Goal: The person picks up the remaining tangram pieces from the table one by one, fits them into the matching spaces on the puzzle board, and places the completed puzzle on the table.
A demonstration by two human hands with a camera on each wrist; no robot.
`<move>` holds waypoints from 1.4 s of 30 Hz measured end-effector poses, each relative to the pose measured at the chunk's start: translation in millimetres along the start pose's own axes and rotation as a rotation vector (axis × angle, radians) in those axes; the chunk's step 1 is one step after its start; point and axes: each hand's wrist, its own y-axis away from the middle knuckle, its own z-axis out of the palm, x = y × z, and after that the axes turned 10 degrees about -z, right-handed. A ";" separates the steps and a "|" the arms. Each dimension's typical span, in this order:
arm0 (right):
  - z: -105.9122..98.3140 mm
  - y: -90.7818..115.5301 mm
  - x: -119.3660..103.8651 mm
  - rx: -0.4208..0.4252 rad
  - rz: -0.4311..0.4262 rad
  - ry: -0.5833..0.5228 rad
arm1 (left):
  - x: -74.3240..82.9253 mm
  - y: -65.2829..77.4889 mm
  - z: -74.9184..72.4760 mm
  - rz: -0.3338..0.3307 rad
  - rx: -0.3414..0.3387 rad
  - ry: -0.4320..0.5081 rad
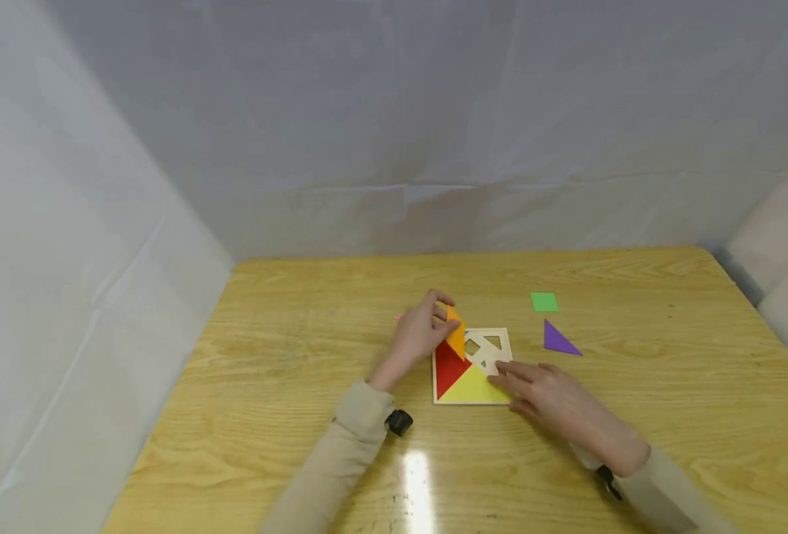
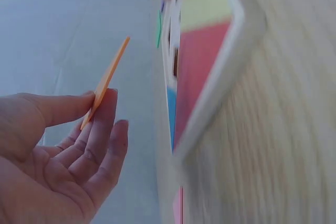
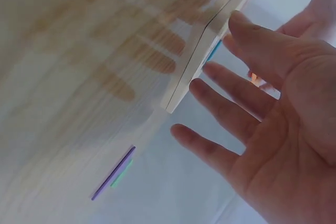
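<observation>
My left hand [image 1: 422,332] pinches a flat orange tangram piece [image 1: 456,340] between thumb and fingers, tilted up above the board's left part. In the left wrist view the piece [image 2: 106,80] shows nearly edge-on. Below it lies a square wooden tangram board [image 1: 505,343] with cut-out shapes in its bare upper right. A red triangle [image 1: 448,368] and a yellow triangle [image 1: 475,387] fill its left and front parts. A bit of a blue piece [image 2: 171,115] shows in the left wrist view. My right hand [image 1: 554,397] has its fingers extended, with the fingertips at the board's right side.
A green piece [image 1: 544,302] and a purple triangle [image 1: 559,339] lie on the wooden table [image 1: 287,348] right of the board. A pink piece [image 2: 178,205] lies beyond the board's left corner, mostly behind my left hand in the head view. Pale sheeting [image 1: 367,133] hangs behind the table.
</observation>
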 end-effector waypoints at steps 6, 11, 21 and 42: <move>-6.1 15.8 -14.2 -0.080 0.013 0.035 | 10.2 3.0 18.4 0.038 -0.030 0.007; -7.8 25.4 -23.3 -0.154 0.017 0.045 | 14.5 2.6 30.9 0.040 -0.047 0.029; -6.3 31.6 -29.9 -0.140 -0.009 0.039 | 20.4 2.4 49.2 0.018 -0.083 0.078; 0.9 35.6 -30.2 -0.016 -0.074 0.106 | 18.0 5.0 61.2 0.005 -0.184 -0.065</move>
